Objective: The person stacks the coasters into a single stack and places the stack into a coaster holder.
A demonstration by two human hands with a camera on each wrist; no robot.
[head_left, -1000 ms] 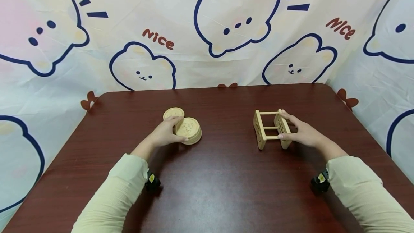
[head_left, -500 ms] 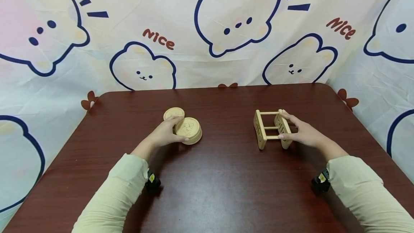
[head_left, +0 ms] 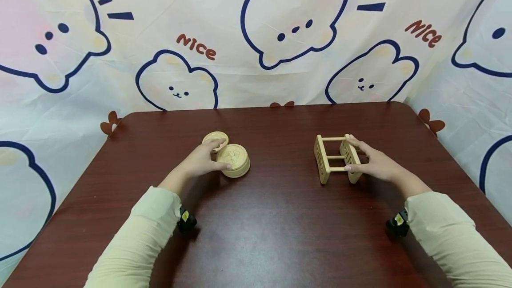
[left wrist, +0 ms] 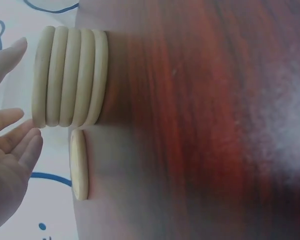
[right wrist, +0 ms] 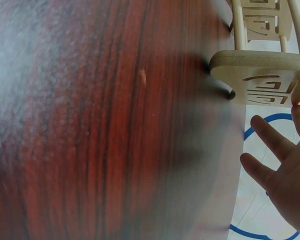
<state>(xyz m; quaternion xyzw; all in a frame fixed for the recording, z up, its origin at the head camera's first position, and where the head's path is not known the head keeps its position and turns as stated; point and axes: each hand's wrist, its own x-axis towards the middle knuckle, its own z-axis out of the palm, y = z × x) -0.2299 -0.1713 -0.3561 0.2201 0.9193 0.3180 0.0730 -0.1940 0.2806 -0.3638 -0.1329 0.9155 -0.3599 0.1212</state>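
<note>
Several round wooden coasters (head_left: 233, 158) lie stacked left of the table's middle, the top one engraved. A single coaster (head_left: 216, 135) lies flat just behind the stack. My left hand (head_left: 197, 161) is at the stack's left side, thumb near its front and fingers over the single coaster. In the left wrist view, the thumb and fingers are spread beside the coaster stack (left wrist: 71, 77). On the right, a wooden coaster rack (head_left: 322, 161) with rods and cut-out side panels stands upright. My right hand (head_left: 378, 163) holds its right panel between thumb and forefinger; the other fingers extend below the rack panel (right wrist: 265, 67).
Both objects stand on a dark brown wooden table (head_left: 272, 217) with rounded far corners. A cloth backdrop (head_left: 248, 79) printed with cartoon bears hangs behind and beside it. A small black camera (head_left: 186, 219) sits at the left wrist, another camera (head_left: 398, 224) at the right.
My left hand has loosened from the coaster stack and shifted slightly left, its fingers moving over the single coaster. The right hand and rack have stayed in place.
</note>
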